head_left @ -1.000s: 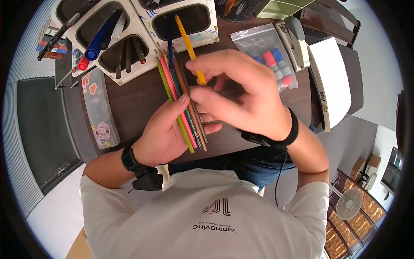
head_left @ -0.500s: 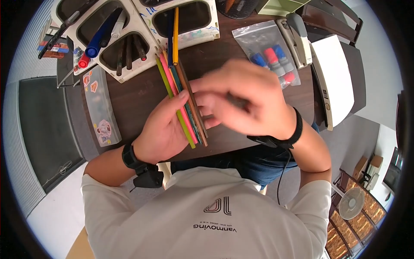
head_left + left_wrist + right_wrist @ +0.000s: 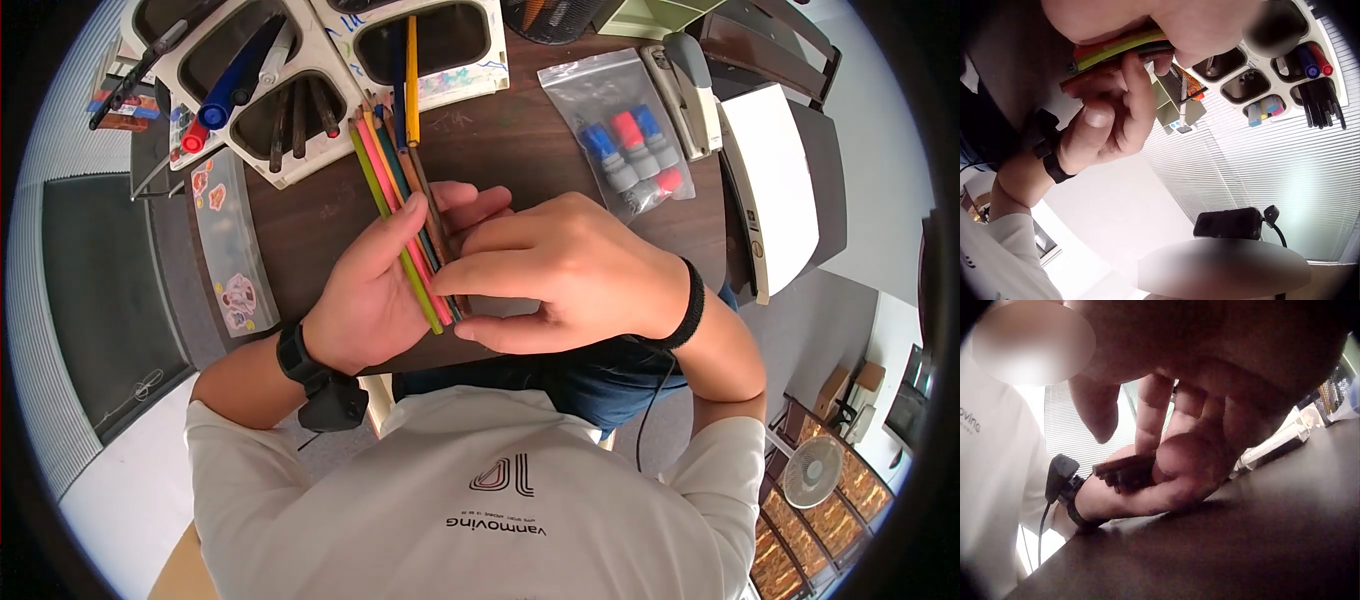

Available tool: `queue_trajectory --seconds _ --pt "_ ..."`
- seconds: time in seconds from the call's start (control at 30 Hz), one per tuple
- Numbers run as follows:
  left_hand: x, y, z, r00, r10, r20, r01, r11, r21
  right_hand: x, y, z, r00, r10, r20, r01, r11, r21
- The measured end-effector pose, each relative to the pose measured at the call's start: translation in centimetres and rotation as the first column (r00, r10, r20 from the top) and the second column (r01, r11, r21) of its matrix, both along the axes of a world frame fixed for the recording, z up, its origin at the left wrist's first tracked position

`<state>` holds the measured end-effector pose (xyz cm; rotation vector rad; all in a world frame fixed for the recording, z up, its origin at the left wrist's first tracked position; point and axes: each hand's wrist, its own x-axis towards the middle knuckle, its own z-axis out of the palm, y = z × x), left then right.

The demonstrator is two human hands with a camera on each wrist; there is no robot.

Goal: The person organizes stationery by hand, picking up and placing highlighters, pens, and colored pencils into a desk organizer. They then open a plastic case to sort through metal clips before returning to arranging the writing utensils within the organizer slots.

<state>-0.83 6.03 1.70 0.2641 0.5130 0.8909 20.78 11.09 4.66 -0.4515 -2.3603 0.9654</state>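
Note:
A bundle of colored pencils, lime green, pink, orange, teal and brown, lies across my left hand. My left thumb holds it against the palm and fingers, and its tips point at the desk organizer. Over the lower part of the bundle is my right hand, fingertips on the pencils near their blunt ends. In the right wrist view those pencil ends show under a straight finger, the right thumb apart from them. A yellow pencil and a dark blue pencil lean out of an organizer compartment.
Other compartments hold markers and dark pencils. A zip bag of small red- and blue-capped bottles lies on the right, beside a stapler. A clear case with stickers is at the left desk edge.
My right hand let the yellow pencil go in the organizer compartment beside the dark blue one. It then moved down toward me onto the lower ends of the bundle. My left hand keeps its hold.

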Motion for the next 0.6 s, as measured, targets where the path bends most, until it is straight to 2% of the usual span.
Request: queue_trajectory --seconds 0.07,0.1,0.13,0.17,0.23,0.3,0.37,0.43,0.5,0.6 --pt "-0.1 -0.1 -0.3 0.999 -0.008 0.053 0.009 1.000 -0.010 -0.1 0.1 -0.1 1.000 0.002 -0.016 -0.002 1.000 -0.006" --pt "-0.1 -0.1 -0.3 0.994 -0.018 0.104 0.020 1.000 -0.018 -0.1 0.3 -0.3 0.994 -0.004 -0.110 0.005 1.000 0.006" --pt "-0.1 -0.1 -0.1 0.994 -0.017 0.106 0.019 1.000 -0.017 -0.1 0.4 -0.4 0.979 -0.008 -0.203 0.012 1.000 0.019" --pt "-0.1 0.0 0.2 0.997 -0.019 0.071 0.022 0.999 -0.031 0.1 0.6 -0.1 0.980 -0.006 -0.201 0.010 1.000 0.019" --pt "-0.1 0.0 0.4 0.999 -0.019 0.040 0.021 0.999 -0.046 0.9 1.0 1.0 0.940 0.018 -0.341 -0.020 1.000 -0.002" --pt "-0.1 0.1 0.2 0.993 -0.034 0.116 0.037 0.999 -0.021 1.6 0.8 1.3 0.888 -0.043 -0.457 -0.017 0.992 -0.126" --pt "-0.1 -0.1 0.3 0.996 -0.001 0.084 0.008 0.997 -0.078 2.3 0.3 2.1 0.845 -0.159 -0.510 0.017 0.962 -0.272" --pt "-0.3 -0.1 0.5 0.997 -0.044 0.056 0.048 0.996 -0.072 2.2 0.8 1.6 0.710 -0.219 -0.669 -0.029 0.940 -0.339" --pt "-0.2 -0.1 0.5 0.998 -0.036 0.055 0.040 0.996 -0.074 2.1 1.2 1.8 0.719 -0.180 -0.671 -0.010 0.963 -0.269" --pt "-0.2 -0.1 0.3 0.998 -0.040 0.053 0.043 0.997 -0.059 1.2 0.6 1.3 0.811 -0.375 -0.449 0.176 0.888 -0.424"
